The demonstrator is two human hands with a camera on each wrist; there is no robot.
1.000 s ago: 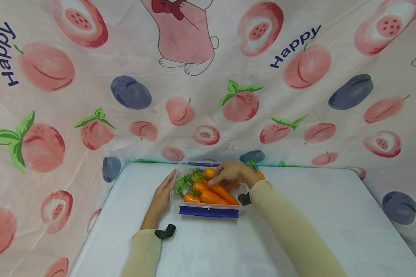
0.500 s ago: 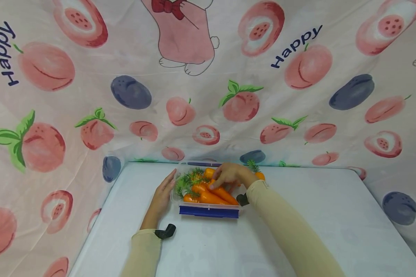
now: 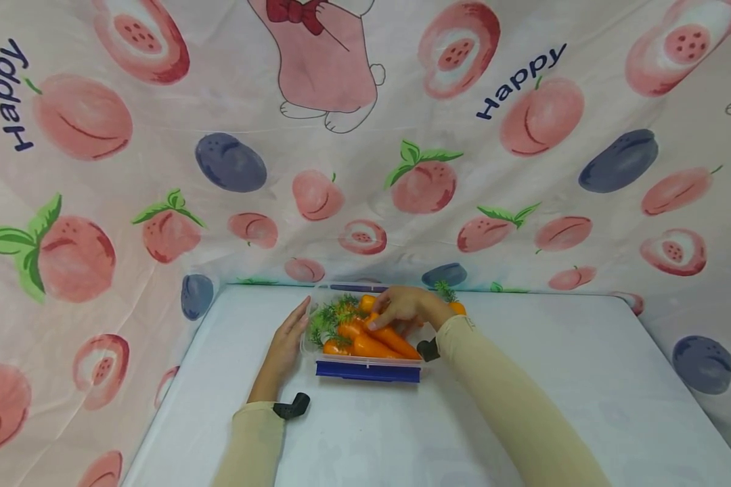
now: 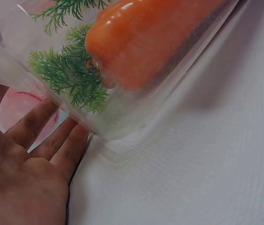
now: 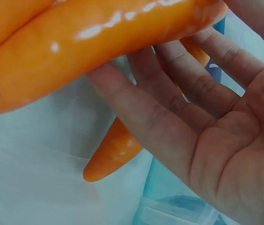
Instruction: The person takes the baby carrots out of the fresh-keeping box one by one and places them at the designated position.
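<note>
Several orange carrots with green leafy tops lie in a clear plastic box (image 3: 311,352) with blue latches. My left hand (image 3: 285,343) has its fingers extended against the box's left wall; in the left wrist view the fingertips touch the clear side near one carrot's leaves (image 4: 71,70). Reaching into the box from the right, my right hand (image 3: 407,306) grips a carrot (image 5: 104,40), thumb at its upper end and fingers beneath. Below those fingers, the right wrist view shows the tip of another carrot (image 5: 113,154). My right hand hides part of the box's far right side.
Behind my right wrist, another carrot (image 3: 457,308) with a leafy top (image 3: 445,291) shows past the box's right side. The white table (image 3: 554,379) ends at a fruit-printed cloth (image 3: 365,176) hanging behind it.
My right hand has shifted slightly, its fingers reaching lower around the carrot's upper end. The left hand and the box have barely moved.
</note>
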